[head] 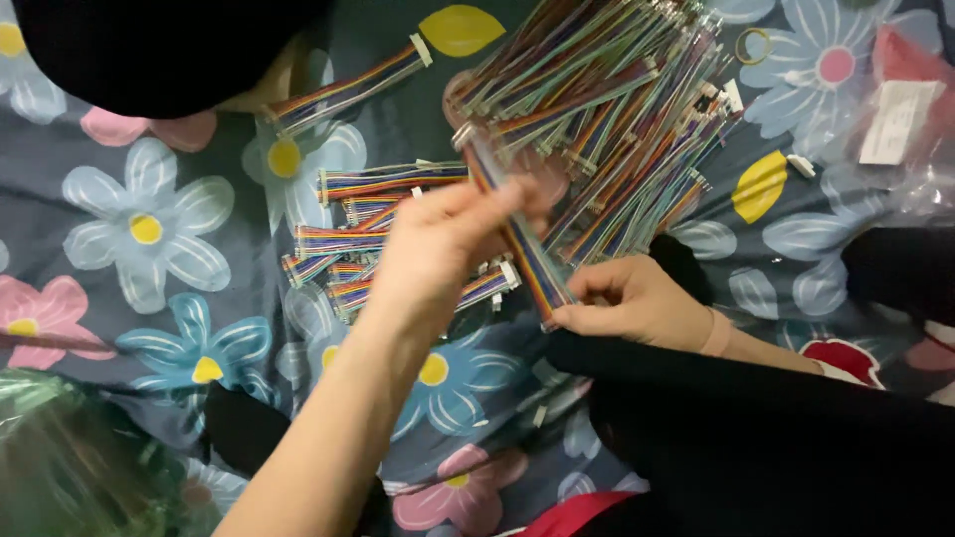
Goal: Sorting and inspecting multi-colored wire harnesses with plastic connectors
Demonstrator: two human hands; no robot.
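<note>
1. A head-worn camera looks down at two bare hands working over a dark blue cloth (129,129) printed with large pale blue, pink and yellow flowers.

2. The left hand (438,249), reaching in from the lower left of the frame, sits at centre. Its fingers are curled and pressed together at the tips around the upper part of one rainbow ribbon cable (522,244). The hand is blurred, so the exact grip is hard to make out.

3. The right hand (637,303), just right of centre with a pink band at the wrist, pinches the lower end of the same cable between thumb and fingertips. Held at both ends, the cable runs as a taut diagonal from upper left to lower right, seemingly so that it stays straight and apart from the others.

4. Behind the hands, in the upper centre and right, lies a large loose heap of similar cables (607,109), their strands crossing at many angles.

5. Left of centre, under the left hand, a smaller group of short cables (383,224) lies roughly parallel, side by side, looking sorted.

6. One more cable (343,89) lies alone near the top left, beside a dark shape at the frame edge.

7. A clear plastic bag (910,129) rests at the far right, and a small ring-shaped band (753,45) lies near the top.
</note>
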